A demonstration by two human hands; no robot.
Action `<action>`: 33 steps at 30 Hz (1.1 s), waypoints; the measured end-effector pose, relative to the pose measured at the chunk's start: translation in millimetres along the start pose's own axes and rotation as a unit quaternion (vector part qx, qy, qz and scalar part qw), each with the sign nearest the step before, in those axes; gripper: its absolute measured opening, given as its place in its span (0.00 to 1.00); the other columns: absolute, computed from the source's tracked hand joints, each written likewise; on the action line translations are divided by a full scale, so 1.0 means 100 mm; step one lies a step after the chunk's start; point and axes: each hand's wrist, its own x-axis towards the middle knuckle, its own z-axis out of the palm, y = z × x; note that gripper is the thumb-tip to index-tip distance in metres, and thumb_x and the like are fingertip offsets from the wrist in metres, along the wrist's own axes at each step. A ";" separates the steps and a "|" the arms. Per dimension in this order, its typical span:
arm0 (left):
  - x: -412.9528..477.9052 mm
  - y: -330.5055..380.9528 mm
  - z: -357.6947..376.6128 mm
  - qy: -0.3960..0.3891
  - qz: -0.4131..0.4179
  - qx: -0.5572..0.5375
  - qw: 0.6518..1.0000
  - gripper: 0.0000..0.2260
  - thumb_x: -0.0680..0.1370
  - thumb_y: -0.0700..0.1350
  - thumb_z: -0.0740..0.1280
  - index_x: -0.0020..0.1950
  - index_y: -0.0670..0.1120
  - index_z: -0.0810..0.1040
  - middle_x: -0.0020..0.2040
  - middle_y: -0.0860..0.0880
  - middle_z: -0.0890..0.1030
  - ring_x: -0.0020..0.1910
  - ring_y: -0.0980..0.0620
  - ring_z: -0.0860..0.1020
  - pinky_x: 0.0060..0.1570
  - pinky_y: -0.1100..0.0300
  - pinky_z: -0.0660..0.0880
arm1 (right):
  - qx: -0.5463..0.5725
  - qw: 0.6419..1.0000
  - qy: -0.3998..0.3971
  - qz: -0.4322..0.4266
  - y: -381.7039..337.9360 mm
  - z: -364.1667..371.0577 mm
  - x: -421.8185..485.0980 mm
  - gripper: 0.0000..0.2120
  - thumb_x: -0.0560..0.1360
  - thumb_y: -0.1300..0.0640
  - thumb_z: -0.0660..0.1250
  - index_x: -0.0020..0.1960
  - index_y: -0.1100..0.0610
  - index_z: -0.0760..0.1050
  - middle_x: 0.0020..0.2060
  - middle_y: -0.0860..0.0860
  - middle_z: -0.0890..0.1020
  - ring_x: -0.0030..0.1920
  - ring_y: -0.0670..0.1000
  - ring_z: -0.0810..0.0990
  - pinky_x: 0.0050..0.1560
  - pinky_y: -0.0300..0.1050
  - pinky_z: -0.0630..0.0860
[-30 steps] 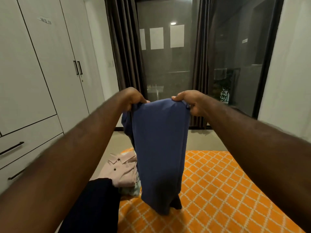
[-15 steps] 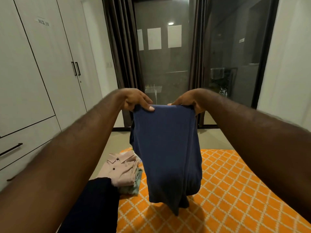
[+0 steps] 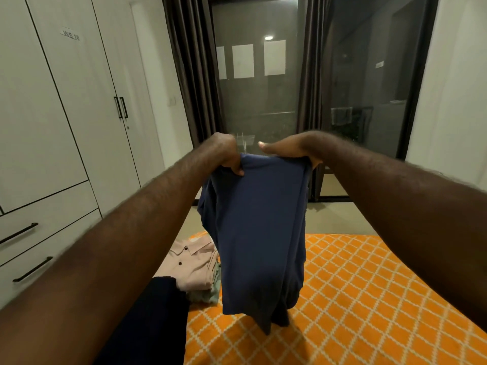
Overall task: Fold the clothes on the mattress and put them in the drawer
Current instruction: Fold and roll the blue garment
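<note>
Orange mattress [image 3: 369, 299] lies below the grip, and the blue garment [image 3: 261, 233] hangs straight down from it. Left hand [image 3: 228, 156] and right hand [image 3: 287, 151] each pinch a top corner. Hold corners level, lower it flat, then fold.

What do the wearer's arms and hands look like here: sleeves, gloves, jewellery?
Both arms are bare: no sleeve shows on the left forearm or the right forearm, and both are hairy. The left hand and right hand wear no gloves. No ring, watch or bracelet is visible. The nails look short.
</note>
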 end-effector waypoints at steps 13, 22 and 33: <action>0.03 -0.27 -0.12 -0.058 0.043 -0.228 0.971 0.19 0.68 0.51 0.81 0.56 0.47 0.84 0.55 0.46 0.82 0.56 0.44 0.80 0.57 0.43 0.80 | -0.172 0.977 -0.126 -0.018 0.16 -0.50 0.04 0.17 0.73 0.60 0.76 0.60 0.51 0.81 0.59 0.56 0.84 0.60 0.61 0.82 0.51 0.59 0.82; 0.66 -0.06 0.55 0.040 0.028 -0.106 0.993 0.14 0.74 0.49 0.76 0.57 0.45 0.83 0.53 0.46 0.82 0.53 0.45 0.80 0.53 0.52 0.79 | -0.083 0.991 -0.088 0.062 0.41 -0.21 0.72 0.17 0.79 0.64 0.69 0.67 0.60 0.75 0.60 0.63 0.77 0.54 0.67 0.82 0.36 0.51 0.85; 1.00 -0.01 0.95 0.369 0.114 -0.271 0.882 0.07 0.72 0.31 0.61 0.46 0.40 0.73 0.45 0.42 0.76 0.44 0.43 0.74 0.44 0.44 0.76 | -0.006 0.871 0.434 -0.230 0.87 0.24 1.16 0.13 0.74 0.64 0.67 0.58 0.59 0.82 0.53 0.57 0.75 0.49 0.51 0.72 0.50 0.42 0.70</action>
